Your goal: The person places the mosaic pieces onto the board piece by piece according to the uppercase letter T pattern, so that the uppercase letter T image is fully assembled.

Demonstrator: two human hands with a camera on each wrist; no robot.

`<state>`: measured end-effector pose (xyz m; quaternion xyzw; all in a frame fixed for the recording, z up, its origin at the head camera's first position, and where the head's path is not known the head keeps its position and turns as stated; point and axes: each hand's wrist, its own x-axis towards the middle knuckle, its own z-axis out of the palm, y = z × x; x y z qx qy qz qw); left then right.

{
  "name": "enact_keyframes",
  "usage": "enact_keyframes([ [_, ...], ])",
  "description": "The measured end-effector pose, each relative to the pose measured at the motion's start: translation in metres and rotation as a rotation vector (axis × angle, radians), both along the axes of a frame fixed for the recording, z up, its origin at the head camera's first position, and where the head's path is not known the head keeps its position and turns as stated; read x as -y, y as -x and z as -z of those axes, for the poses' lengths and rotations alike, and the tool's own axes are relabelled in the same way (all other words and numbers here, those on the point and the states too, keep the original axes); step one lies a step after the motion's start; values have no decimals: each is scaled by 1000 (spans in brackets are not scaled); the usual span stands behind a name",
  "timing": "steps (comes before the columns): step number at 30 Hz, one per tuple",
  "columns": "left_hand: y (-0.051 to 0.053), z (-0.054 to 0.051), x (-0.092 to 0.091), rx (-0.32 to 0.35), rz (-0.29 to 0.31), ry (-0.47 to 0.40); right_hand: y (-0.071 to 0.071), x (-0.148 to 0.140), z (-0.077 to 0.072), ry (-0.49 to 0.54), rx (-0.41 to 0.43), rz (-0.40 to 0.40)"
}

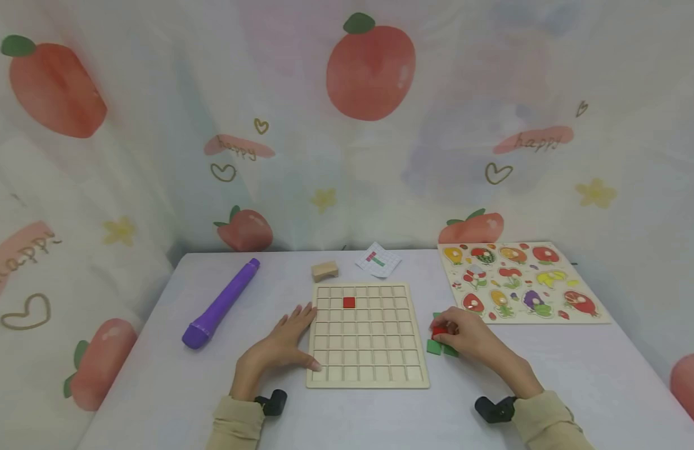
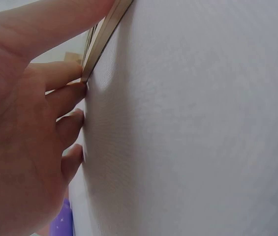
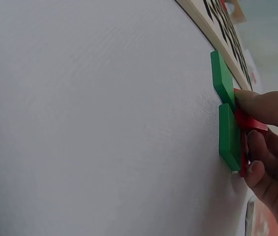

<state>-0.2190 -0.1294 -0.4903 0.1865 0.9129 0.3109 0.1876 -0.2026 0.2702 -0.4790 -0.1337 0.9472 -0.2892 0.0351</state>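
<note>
A wooden grid board lies flat in the middle of the table, with one red square tile in a cell of its second row. My left hand rests along the board's left edge, fingers spread and the thumb on its lower left corner. To the right of the board, my right hand pinches a red tile between thumb and fingers. Green tiles lie on the table just below that hand. Another red piece shows under the fingers in the right wrist view, partly hidden.
A purple microphone-shaped object lies at the left. Behind the board are a small wooden block and a pattern card with red and green squares. A fruit puzzle board lies at the back right.
</note>
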Motion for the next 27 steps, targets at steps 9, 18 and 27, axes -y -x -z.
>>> enact_keyframes([
  [9,-1,1,1,2,-20,10,5,8,1,50,5,-3],
  [18,-1,0,2,2,-7,7,14,23,1,86,-8,37],
  [27,1,1,1,6,-8,3,26,38,5,154,2,15],
])
